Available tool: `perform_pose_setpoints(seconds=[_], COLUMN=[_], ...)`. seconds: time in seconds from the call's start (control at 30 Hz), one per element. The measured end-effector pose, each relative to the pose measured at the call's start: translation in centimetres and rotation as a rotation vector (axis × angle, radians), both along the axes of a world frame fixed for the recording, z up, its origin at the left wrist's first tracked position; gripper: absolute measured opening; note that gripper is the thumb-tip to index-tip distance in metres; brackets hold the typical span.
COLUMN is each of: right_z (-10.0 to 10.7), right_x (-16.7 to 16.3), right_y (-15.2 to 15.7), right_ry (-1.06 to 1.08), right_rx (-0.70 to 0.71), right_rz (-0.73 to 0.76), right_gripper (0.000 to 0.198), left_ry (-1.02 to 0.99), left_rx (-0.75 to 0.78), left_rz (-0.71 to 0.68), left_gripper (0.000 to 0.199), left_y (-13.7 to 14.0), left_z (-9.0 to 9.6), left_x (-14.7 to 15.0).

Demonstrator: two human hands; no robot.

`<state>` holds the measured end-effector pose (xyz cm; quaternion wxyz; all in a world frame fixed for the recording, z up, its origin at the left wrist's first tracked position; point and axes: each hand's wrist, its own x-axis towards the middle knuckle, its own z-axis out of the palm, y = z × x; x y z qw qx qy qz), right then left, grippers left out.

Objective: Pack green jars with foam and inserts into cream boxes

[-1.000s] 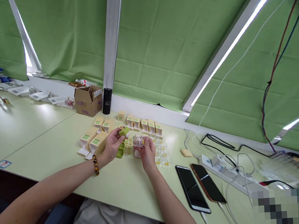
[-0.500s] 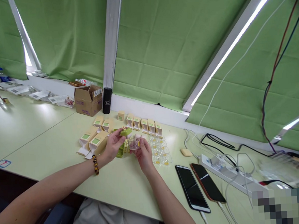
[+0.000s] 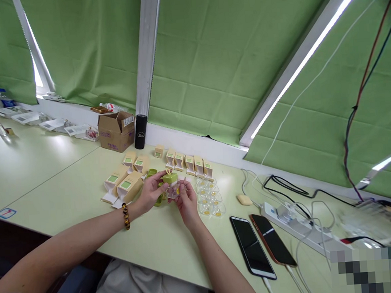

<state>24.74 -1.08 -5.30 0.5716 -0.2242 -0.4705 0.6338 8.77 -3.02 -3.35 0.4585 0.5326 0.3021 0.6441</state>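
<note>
Pinched in the fingers of my left hand (image 3: 151,190) is a green cap (image 3: 170,178) with a small beige loop on top. My right hand (image 3: 187,202) grips a small clear container (image 3: 172,191) with a yellow spot on it. The cap sits right over the container's top; whether it is seated I cannot tell. Behind and below my left fingers lie more green caps (image 3: 152,172), partly hidden. Several clear containers (image 3: 208,194) with yellow spots stand in rows just right of my right hand.
Opened cream boxes (image 3: 130,186) lie left of my hands, and a row of small ones (image 3: 190,165) stands behind. A cardboard box (image 3: 116,130) and black tumbler (image 3: 141,131) stand at the back. Two phones (image 3: 252,247) and a power strip (image 3: 288,222) lie to the right.
My left hand has brought the green cap right and down, onto or just over the clear container. My right hand has barely moved, still gripping the container.
</note>
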Motion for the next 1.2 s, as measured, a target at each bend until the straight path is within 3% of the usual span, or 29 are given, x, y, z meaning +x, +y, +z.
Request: perform_pose_setpoints(seconds=[0.4,0.73,1.2], right_z=[0.6,0.6,0.5], right_x=[-0.1,-0.1,0.0], right_y=[-0.2,-0.2,-0.4], right_ry=[-0.028,-0.033,-0.025], right_rx=[0.001,-0.002,0.005], right_rz=[-0.025,-0.029,-0.031], right_gripper=[0.045,0.045,0.044], left_ry=[-0.036,-0.114,-0.071], left_rx=[-0.020,-0.018,-0.016], left_rz=[-0.037,-0.159,-0.127], left_gripper=[0.055,0.052,0.050], left_y=[0.1,0.9,0.8], left_z=[-0.5,-1.4,-1.3], left_x=[-0.2,-0.5,-0.4])
